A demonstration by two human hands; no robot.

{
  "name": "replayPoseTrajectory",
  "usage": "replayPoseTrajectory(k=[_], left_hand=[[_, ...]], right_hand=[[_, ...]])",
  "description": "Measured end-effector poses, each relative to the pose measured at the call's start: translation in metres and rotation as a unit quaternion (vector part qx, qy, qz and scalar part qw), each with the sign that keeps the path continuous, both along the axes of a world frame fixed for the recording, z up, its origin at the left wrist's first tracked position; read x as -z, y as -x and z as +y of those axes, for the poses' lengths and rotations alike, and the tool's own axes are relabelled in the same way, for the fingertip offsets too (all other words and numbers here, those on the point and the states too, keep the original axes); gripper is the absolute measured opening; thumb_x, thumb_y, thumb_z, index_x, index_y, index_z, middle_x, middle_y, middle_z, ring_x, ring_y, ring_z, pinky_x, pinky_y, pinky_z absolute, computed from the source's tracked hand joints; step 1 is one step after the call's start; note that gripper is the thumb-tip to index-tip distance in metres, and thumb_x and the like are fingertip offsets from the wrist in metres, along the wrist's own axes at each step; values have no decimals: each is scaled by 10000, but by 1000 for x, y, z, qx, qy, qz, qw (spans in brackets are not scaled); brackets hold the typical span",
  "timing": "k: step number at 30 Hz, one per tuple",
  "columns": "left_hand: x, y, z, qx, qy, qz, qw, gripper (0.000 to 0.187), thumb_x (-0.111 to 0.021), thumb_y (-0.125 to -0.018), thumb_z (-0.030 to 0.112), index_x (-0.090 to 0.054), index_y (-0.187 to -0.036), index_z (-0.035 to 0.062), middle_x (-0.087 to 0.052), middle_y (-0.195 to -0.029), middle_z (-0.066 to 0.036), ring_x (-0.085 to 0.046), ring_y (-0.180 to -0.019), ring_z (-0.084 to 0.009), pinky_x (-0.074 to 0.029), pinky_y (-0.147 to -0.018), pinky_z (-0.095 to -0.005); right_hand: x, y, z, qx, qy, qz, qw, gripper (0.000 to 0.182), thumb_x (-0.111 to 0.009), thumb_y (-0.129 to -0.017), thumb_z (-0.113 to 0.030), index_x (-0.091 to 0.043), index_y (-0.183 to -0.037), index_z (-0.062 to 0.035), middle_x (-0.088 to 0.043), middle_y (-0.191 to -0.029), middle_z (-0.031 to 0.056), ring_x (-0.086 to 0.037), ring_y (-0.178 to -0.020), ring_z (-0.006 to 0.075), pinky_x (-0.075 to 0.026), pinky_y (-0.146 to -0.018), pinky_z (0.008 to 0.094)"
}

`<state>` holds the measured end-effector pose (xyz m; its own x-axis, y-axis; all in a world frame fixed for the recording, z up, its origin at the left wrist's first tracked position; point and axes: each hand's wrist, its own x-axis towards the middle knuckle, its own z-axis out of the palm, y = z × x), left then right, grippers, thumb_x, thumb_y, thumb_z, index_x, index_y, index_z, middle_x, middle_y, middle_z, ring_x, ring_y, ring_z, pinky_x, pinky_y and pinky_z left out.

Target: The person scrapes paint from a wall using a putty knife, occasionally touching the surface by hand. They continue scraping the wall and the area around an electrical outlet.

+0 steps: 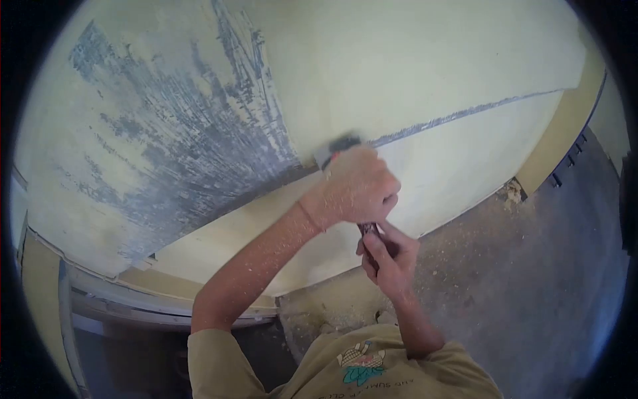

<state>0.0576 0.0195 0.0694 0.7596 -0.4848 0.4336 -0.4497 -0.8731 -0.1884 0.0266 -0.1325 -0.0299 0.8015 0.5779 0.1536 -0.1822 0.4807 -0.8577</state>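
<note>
My left hand [362,186] is closed round the upper part of a scraper, pressed near the wall. Its dark head [344,142], with a bit of red, is blurred and sits at the lower edge of the cream wall panel [399,60]. Below, my right hand [393,259] grips the scraper's dark handle [368,229], thumb along it. Most of the tool is hidden by my hands. Pale flakes cling to my left forearm. Left of the tool, a grey, streaky scraped patch [199,126] shows through the cream paint.
A thin grey scraped line [465,113] runs right along the panel's edge. The lower cream wall [465,159] meets a grey floor [518,266] with scattered flakes. Debris [514,193] lies by the right wall corner. At lower left there is a ledge or frame [133,296].
</note>
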Motion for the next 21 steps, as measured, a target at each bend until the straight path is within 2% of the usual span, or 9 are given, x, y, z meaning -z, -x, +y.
replayPoseTrajectory(k=[3,8,10,13,16,21], left_hand=[[20,4,2,5,10,42,999,234,-612,-666,131,-472,-484,87,-485,-472,-79,-475,-475,-294,-419,-573,-391],[25,9,11,5,23,62,998,239,-612,-667,133,-466,-481,94,-485,-472,-79,-473,-472,-298,-419,-593,-384],[22,10,11,22,10,44,999,207,-621,-649,181,-546,-476,96,-517,-464,-103,-539,-458,-294,-441,-551,-409],[24,10,13,30,4,57,998,176,-627,-624,200,-578,-492,95,-531,-471,-104,-552,-460,-293,-447,-544,-398],[22,8,16,31,8,106,994,215,-622,-664,157,-496,-499,98,-496,-489,-77,-509,-478,-292,-415,-529,-407],[26,7,17,28,-34,108,993,221,-629,-667,162,-495,-500,106,-488,-490,-73,-509,-471,-291,-419,-514,-400]], right_hand=[[13,1,-1,-9,17,1,1000,337,-590,-961,-75,-581,-1277,42,-600,-716,31,-452,-495,32,-342,-422,196],[16,9,4,-26,16,20,999,344,-599,-962,-91,-580,-1279,40,-599,-720,27,-445,-495,30,-336,-425,194],[16,13,6,-2,27,1,1000,378,-562,-956,-65,-535,-1312,60,-607,-706,75,-462,-448,58,-322,-387,207],[13,18,6,-1,41,30,999,326,-587,-962,-82,-587,-1262,47,-602,-728,30,-449,-499,35,-339,-428,198],[8,20,5,-2,41,43,998,318,-575,-965,-78,-587,-1255,54,-606,-738,36,-459,-507,39,-345,-434,200],[21,18,9,-15,22,41,999,329,-573,-965,-71,-576,-1269,56,-609,-745,42,-468,-518,45,-358,-443,203]])
